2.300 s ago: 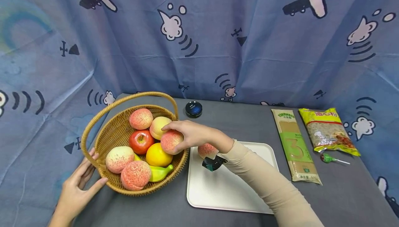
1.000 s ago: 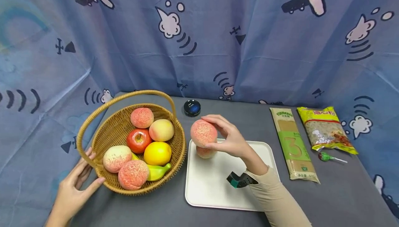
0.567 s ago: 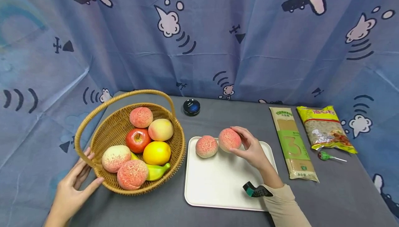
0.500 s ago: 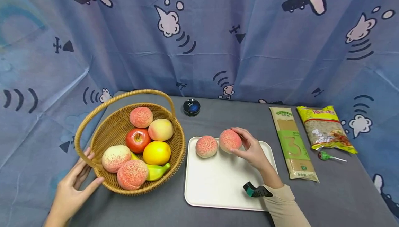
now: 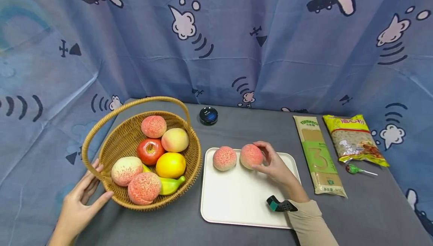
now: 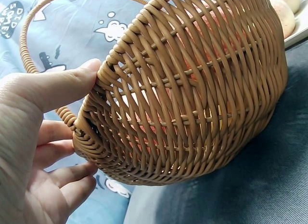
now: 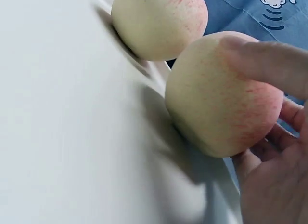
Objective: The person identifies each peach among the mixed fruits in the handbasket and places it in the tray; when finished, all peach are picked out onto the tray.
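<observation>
A white tray (image 5: 236, 204) lies on the grey table with two pink peaches side by side at its far edge. My right hand (image 5: 271, 163) curls round the right peach (image 5: 250, 156), which rests on the tray. In the right wrist view the thumb (image 7: 269, 60) lies over that peach (image 7: 216, 103), fingers behind it, and the other peach (image 7: 159, 21) sits just beyond. My left hand (image 5: 88, 189) rests with straight fingers against the near-left side of a wicker basket (image 5: 115, 141). The thumb (image 6: 62, 84) presses on the basket's rim (image 6: 192, 89).
The basket holds several peaches, a red apple (image 5: 150, 151), an orange (image 5: 170, 165) and a green banana (image 5: 173, 186). A black round tin (image 5: 208, 116) stands behind the tray. To the right lie a pasta packet (image 5: 319, 156), a yellow bag (image 5: 353, 139) and a lollipop (image 5: 358, 170).
My right hand lifted a peach out of the basket, carried it right and set it on the tray beside the first peach. The left hand has stayed on the basket.
</observation>
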`<state>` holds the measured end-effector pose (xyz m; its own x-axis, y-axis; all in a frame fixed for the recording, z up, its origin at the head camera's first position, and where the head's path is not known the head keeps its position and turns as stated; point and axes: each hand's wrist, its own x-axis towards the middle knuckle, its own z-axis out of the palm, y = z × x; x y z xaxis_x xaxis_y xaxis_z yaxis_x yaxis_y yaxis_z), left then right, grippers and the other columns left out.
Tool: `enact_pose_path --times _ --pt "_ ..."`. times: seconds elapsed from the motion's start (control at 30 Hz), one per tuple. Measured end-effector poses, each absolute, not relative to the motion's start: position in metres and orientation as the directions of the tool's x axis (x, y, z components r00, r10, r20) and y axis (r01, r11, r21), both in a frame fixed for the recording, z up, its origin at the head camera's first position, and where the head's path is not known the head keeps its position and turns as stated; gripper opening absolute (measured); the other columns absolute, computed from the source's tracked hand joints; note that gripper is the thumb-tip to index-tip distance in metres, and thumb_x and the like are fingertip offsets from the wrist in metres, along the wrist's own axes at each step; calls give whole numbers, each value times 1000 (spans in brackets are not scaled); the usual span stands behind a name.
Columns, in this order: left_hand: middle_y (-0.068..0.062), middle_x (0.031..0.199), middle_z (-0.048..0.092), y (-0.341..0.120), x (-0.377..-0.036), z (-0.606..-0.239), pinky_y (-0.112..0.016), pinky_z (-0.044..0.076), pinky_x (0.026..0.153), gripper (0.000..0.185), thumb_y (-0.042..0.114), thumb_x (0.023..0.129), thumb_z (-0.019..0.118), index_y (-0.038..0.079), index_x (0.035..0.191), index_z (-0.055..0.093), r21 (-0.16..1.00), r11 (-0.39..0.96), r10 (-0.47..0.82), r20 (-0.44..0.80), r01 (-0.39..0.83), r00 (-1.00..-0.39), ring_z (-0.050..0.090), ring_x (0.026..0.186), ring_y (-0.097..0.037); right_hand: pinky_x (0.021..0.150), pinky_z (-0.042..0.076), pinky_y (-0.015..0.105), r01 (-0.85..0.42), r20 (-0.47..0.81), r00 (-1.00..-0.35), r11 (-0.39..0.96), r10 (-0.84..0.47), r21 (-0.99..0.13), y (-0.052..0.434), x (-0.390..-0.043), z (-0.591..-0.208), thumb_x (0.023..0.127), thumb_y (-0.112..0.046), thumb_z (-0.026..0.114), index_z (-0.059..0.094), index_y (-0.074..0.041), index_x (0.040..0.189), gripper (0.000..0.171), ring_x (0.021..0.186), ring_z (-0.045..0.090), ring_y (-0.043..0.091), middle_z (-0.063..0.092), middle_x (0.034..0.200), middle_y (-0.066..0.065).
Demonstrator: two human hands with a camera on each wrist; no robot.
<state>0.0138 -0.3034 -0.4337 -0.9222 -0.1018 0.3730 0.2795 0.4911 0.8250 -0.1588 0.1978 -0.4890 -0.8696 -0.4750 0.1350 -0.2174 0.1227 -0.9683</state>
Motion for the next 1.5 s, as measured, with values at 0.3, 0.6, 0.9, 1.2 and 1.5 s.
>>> enact_pose_path --times 0.3,0.6,0.9,1.2,1.5 --pt "-16 155 26 -302 14 -431 -8 39 103 73 -27 70 66 -13 137 40 839 471 -104 360 272 -927 34 137 -2 100 33 2 -164 -28 -857 325 -514 -931 210 -153 -486 76 -10 80 25 -4 148 91 136 32 35 29 149 21" --pt "-17 154 28 -302 13 -432 -7 39 102 73 -27 69 67 -13 136 42 833 485 -109 360 267 -926 36 136 -2 101 26 -2 -180 -22 -867 353 -498 -918 209 -148 -483 73 -12 82 21 -3 149 98 139 27 38 26 152 20" --pt "-15 154 29 -302 13 -431 -6 39 101 74 -24 69 69 -10 137 42 804 541 -108 358 247 -927 36 135 1 116 19 9 -436 259 -808 239 -530 -868 189 -149 -445 75 3 77 24 -2 148 90 144 23 15 25 152 25" --pt "-16 154 28 -302 12 -430 -7 39 102 75 -25 68 69 -11 137 42 806 533 -104 364 257 -926 36 136 0 119 24 21 -509 298 -701 163 -648 -845 129 -151 -394 75 2 77 30 -8 148 87 142 28 14 32 153 10" --pt "-16 154 28 -302 13 -432 -7 38 103 76 -26 67 69 -11 137 42 811 521 -106 370 265 -923 35 136 0 119 30 35 -587 307 -569 116 -763 -801 58 -163 -365 77 -12 79 33 -12 147 83 139 34 17 37 151 5"
